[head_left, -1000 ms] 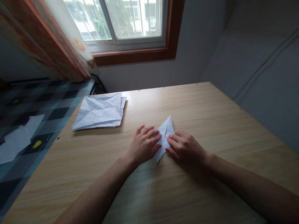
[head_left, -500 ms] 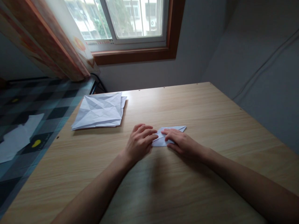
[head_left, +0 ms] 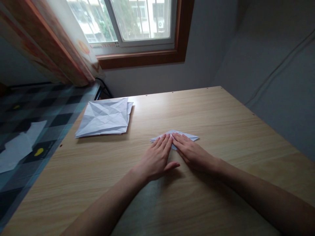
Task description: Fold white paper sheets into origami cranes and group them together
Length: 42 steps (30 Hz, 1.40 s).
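Note:
A small piece of folded white paper [head_left: 189,135] lies flat on the wooden table [head_left: 187,113], its pointed ends showing to the left and right. Across its left half rest the outstretched fingers of my left hand [head_left: 157,157], with the thumb apart. My right hand [head_left: 192,152] lies flat over the right half, fingers extended and side by side. The fingertips of both hands meet near the paper's middle and hide much of it.
A stack of creased white paper sheets [head_left: 105,116] sits at the table's back left. Left of the table, more white paper [head_left: 22,144] lies on a checkered cloth [head_left: 66,98]. Behind are a curtain [head_left: 54,42] and a window [head_left: 145,23].
My left hand has moved right and flattened onto the paper. The paper now shows a point at each side, turned slightly from before. My right hand has barely shifted.

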{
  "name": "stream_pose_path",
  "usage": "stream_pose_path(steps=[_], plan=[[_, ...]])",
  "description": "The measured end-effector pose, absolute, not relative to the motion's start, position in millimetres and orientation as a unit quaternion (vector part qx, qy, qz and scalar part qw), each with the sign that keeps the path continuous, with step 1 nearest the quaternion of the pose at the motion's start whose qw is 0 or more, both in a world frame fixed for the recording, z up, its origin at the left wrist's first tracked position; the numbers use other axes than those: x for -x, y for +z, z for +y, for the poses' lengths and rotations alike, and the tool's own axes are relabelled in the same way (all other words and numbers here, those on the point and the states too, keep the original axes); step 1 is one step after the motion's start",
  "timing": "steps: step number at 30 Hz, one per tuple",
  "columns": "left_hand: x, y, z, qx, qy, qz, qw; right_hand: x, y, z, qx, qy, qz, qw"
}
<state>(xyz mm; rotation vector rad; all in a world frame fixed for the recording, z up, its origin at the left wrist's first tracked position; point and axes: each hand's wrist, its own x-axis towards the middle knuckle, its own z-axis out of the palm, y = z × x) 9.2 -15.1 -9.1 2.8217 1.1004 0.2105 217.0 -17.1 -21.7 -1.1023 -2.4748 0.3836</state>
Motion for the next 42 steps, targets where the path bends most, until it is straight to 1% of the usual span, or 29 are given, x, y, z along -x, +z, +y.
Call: stream_pose_path(steps=[5,10,14,18,23,26,29,34,38,42], plan=[[-9,-6,-16,-0.927,0.036,0.371,0.051,-229,-18,-17,0.405,0.164,-0.874,0.212],[-6,3,-16,-0.933,0.014,0.354,0.065,-231,-20,-7,0.397,0.106,-0.893,0.186],[-4,6,-15,-0.942,0.02,0.329,0.065,-225,-19,2,0.368,0.095,-0.912,0.152],[-4,8,-15,-0.945,0.016,0.321,0.068,-224,-18,5,0.37,0.085,-0.917,0.123],[-4,6,-16,-0.94,0.001,0.336,0.061,-234,-21,4,0.394,0.059,-0.909,0.12],[-4,0,-17,-0.931,0.017,0.36,0.052,-243,-23,1,0.399,0.048,-0.907,0.123],[-4,-4,-16,-0.918,0.057,0.39,0.04,-248,-23,-1,0.399,0.039,-0.904,0.147],[-3,-2,-11,-0.901,0.116,0.417,0.009,-245,-18,0,0.349,-0.007,-0.908,0.232],[-3,1,-9,-0.9,0.151,0.409,-0.014,-238,-17,0,0.298,-0.011,-0.917,0.264],[-1,-1,-7,-0.906,0.197,0.372,-0.042,-234,-17,-2,0.296,0.004,-0.911,0.286]])
